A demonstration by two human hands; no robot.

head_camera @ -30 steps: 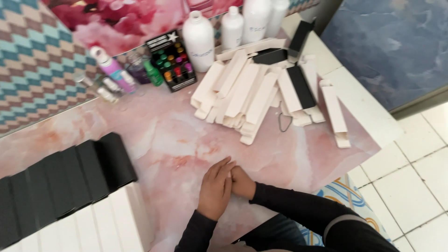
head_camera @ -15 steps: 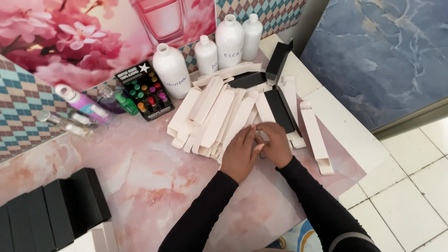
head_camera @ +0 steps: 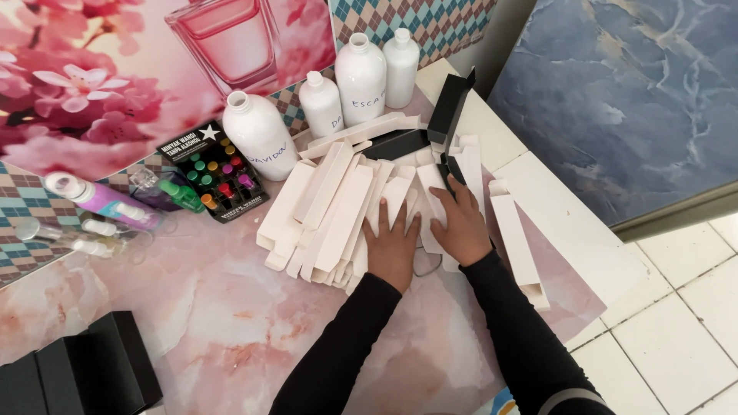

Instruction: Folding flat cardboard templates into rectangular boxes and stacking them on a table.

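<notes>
Both hands lie flat and open, gripping nothing, on the heap of flat white cartons (head_camera: 346,204) spread over the pink marbled worktop (head_camera: 231,323): the left hand (head_camera: 392,246) rests on the heap's near edge, the right hand (head_camera: 461,223) just beside it toward the heap's right end. Behind the heap stand four white bottles (head_camera: 360,77), a black folded carton (head_camera: 450,107) stands at its far right corner, and one long white carton (head_camera: 519,242) lies apart to the heap's right.

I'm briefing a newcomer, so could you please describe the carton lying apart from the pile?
Start at the pink marble table and find the heap of flat white cartons under both hands. Right of the right hand, one long white carton lies alone, clear of the heap, its open end toward the table's edge.
</notes>
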